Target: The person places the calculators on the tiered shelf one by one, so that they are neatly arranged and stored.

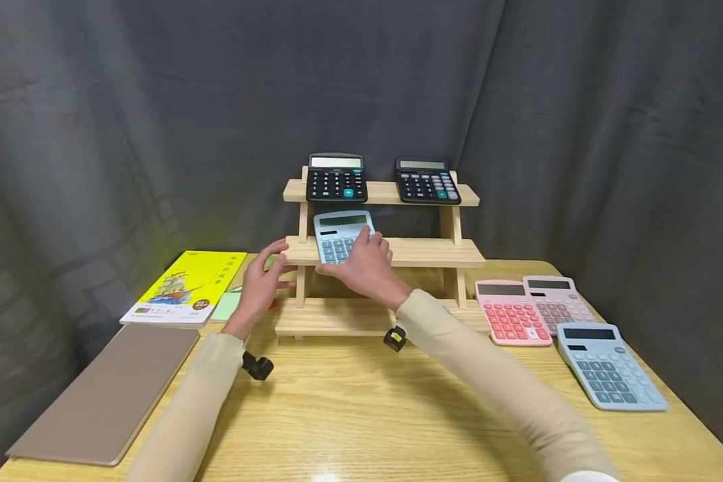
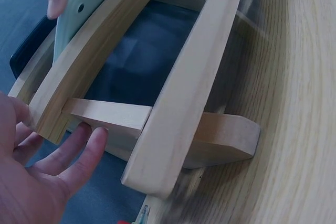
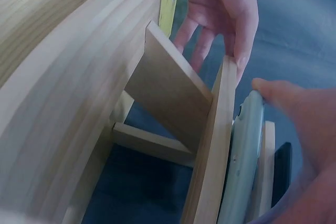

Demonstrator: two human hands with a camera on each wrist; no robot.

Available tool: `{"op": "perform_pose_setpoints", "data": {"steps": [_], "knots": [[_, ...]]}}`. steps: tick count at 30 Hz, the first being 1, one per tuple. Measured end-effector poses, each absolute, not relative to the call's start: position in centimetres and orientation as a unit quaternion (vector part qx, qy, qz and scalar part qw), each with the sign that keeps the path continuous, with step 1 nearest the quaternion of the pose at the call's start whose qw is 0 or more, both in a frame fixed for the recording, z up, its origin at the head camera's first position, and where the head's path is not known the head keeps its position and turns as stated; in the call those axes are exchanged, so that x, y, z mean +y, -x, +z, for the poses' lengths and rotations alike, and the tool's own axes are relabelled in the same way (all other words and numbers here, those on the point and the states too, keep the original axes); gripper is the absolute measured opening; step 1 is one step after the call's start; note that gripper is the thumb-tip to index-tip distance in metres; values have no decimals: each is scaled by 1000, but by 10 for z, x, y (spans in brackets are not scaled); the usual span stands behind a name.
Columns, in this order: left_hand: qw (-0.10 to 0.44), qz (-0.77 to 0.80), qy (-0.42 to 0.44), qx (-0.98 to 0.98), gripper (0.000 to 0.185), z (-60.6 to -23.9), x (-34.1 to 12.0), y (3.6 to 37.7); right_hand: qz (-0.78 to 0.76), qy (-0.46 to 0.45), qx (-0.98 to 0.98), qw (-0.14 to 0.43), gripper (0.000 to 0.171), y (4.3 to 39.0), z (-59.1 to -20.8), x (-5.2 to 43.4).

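Observation:
A three-step wooden rack [image 1: 434,253] stands at the back of the table. A light blue calculator [image 1: 339,231] leans on its middle shelf. My right hand [image 1: 364,262] grips this calculator's lower edge, thumb under it [image 3: 270,90], its pale body [image 3: 242,166] edge-on against the shelf board. My left hand [image 1: 264,276] rests with straight fingers against the left end of the middle shelf [image 2: 58,114], thumb on the board's edge. Two black calculators [image 1: 336,178] [image 1: 427,180] sit on the top shelf.
A pink calculator [image 1: 511,312], a pale pink one [image 1: 555,302] and another light blue one [image 1: 608,365] lie at the right. A yellow book [image 1: 187,286], a green note [image 1: 227,305] and a brown folder [image 1: 111,388] lie at the left. Dark curtain behind.

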State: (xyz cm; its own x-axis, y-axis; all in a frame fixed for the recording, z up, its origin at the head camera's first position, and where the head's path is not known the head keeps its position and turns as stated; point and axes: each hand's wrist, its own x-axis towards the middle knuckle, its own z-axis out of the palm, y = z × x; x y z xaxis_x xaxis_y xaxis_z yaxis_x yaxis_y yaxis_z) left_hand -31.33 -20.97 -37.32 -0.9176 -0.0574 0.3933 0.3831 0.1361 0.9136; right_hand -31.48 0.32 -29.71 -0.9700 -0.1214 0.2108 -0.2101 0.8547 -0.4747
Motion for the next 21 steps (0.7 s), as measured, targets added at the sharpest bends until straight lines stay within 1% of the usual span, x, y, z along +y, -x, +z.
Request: {"op": "perform_pose_setpoints", "data": {"steps": [4, 11, 17, 21], "knots": [[165, -649, 111, -734, 43, -374, -210, 313, 230, -85, -966, 86, 134, 315, -299, -5], [172, -643, 107, -739, 43, -375, -210, 315, 180, -80, -976, 96, 134, 313, -298, -15], [170, -645, 101, -738, 43, -373, -210, 314, 188, -85, -975, 81, 130, 309, -297, -19], [160, -654, 100, -733, 42, -364, -209, 306, 203, -88, -972, 83, 129, 307, -298, -19]]}}
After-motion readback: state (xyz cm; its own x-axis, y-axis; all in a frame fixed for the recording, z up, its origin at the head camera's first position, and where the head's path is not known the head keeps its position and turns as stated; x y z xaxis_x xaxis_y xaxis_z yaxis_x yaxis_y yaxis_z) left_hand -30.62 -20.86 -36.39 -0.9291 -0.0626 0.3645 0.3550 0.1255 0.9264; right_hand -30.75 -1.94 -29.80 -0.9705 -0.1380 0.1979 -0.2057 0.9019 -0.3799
